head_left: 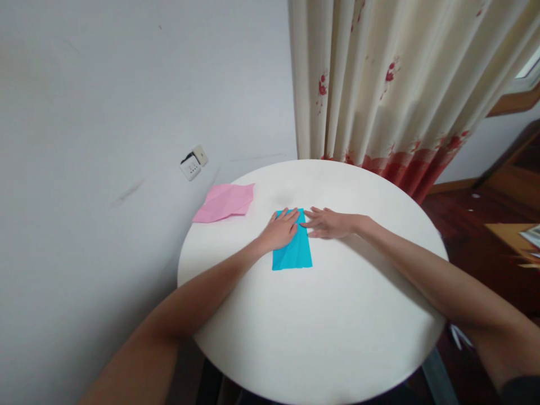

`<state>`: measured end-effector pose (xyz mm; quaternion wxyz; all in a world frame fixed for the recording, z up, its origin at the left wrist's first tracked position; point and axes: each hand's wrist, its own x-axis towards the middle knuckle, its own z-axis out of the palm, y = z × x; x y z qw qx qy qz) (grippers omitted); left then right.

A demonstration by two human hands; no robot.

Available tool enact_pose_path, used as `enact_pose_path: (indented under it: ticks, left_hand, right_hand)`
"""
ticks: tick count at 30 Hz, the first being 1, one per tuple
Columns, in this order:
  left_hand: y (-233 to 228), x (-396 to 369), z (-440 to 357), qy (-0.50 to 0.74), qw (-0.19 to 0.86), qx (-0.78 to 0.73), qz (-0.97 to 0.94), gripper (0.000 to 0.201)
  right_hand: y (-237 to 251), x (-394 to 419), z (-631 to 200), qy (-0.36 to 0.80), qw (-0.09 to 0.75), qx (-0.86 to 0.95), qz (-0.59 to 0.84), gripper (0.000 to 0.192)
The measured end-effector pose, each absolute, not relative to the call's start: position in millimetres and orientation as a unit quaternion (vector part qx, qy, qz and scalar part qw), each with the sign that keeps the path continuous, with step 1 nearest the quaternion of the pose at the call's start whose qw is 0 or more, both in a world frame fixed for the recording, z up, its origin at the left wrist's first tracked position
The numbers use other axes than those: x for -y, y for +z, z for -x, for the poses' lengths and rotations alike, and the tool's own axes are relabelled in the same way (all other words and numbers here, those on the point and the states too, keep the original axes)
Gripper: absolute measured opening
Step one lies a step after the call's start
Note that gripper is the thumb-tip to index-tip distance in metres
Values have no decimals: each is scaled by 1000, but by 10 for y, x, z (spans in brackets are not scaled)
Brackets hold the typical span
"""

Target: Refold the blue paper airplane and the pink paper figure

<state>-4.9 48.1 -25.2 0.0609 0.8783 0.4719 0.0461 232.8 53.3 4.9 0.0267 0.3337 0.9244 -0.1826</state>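
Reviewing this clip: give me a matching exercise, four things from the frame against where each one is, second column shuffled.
Things:
1. blue paper
2. pink paper
3. left hand
4. right hand

Places:
A. at the table's far left edge, untouched
B. flat on the blue paper's far end
C. fingertips at the blue paper's far right corner
D. mid-table, under the hands

Pairs: 1-D, 2-A, 3-B, 4-C

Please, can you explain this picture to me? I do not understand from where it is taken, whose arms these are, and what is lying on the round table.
The camera sits on a person's head and looks forward and down, so both arms are that person's own. The left hand lies flat on a folded blue paper. The right hand rests flat beside it, fingertips touching the paper's upper right edge. Neither hand grips anything. The paper lies on a round white table. A creased pink paper lies at the table's far left edge, apart from the hands. Behind stand a wall and a flowered curtain.
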Motion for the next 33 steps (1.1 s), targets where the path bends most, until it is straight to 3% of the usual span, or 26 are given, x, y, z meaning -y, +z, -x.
enact_pose_path:
  ticks: [6,11,19,26,33]
  left_hand:
    - [-275,-487,50,47,55,-469,-880,56]
    - [-281,-493,50,45,49,-470,-880,57]
    - [-290,-497,47,48,48,-471,-880,56]
    - [-289,-493,47,49,48,-471,-879,56]
    - [-258,-482,47,43,50,-472,-879,57]
  right_hand:
    - [21,-580,-2421,-245,18,-921,-302,63]
    - [-153,-625,-2362,-168,-21,-917,-361,76]
    - [-340,-603,-2133,-72,-90,-884,-453,70]
    - [-348,-759,-2151,-64,-82,-883,-457,65]
    - [-250,-551,-2095,-93,-66,-887,-447,85]
